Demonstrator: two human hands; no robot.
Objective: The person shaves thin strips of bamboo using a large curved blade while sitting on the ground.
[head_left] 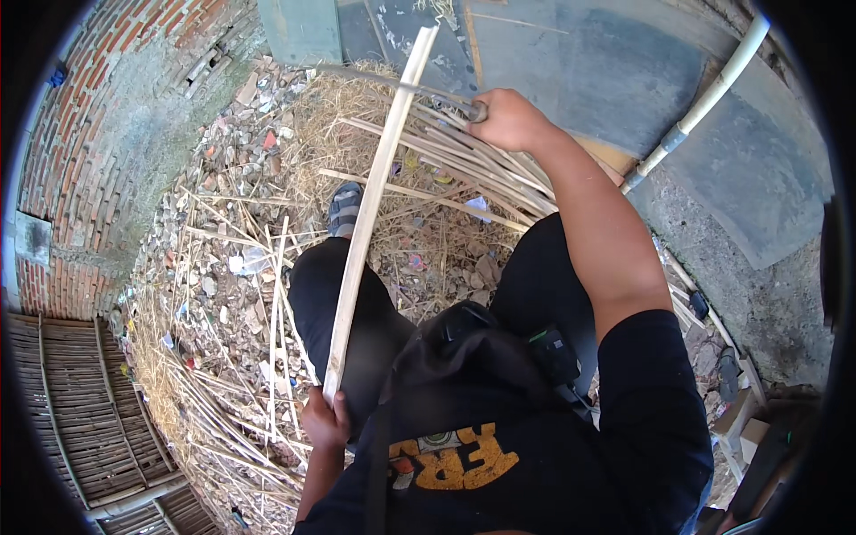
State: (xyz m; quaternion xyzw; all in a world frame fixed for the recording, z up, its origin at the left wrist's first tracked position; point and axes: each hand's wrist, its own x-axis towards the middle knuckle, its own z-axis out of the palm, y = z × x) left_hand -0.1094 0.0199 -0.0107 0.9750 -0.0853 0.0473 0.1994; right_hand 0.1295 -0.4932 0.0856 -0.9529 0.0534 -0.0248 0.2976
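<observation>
- Bamboo: long pale split strip (370,205), lower end clenched in left hand (325,419).
- Right hand (510,120) fist-wrapped on curved grey blade (401,87) (meeting strip's upper part).
- Finished slats (464,165) piled; this strip unfinished.

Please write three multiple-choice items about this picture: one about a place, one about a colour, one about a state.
1. Where is the left hand on the bamboo strip?
A. near end
B. middle
C. far tip

2. What colour is the pipe at upper right?
A. red
B. white
C. green

3. How is the right hand?
A. flat open
B. resting on a knee
C. closed on a curved blade

Answers: 1 A, the fingers grip its lower end. 2 B, it looks white against grey ground. 3 C, the fist wraps the handle.
</observation>
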